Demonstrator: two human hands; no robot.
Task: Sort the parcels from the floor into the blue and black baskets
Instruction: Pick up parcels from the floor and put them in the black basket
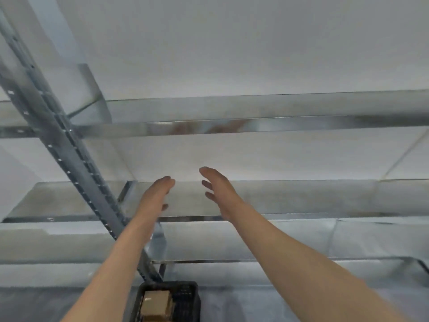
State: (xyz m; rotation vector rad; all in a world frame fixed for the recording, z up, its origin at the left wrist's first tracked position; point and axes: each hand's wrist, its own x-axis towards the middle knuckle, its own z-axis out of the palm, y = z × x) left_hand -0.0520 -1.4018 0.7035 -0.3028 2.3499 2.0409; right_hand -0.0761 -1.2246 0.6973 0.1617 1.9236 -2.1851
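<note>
Reaching out mid-frame with nothing held, the left hand (156,196) and right hand (219,192), fingers straight and slightly spread, should probably turn down and take another floor parcel squarely between both palms, since the black basket (188,292) at bottom centre already holds one tan cardboard parcel (155,303).

two hands (154,196) (220,194), one black basket (186,298), at least one parcel (155,302), one metal rack (69,145).

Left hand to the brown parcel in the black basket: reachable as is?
Probably yes. The left hand is open and empty, the black basket is open-topped, and nothing covers the brown parcel in it. The hand is up by the metal shelf, so it would have to come down first.
</note>
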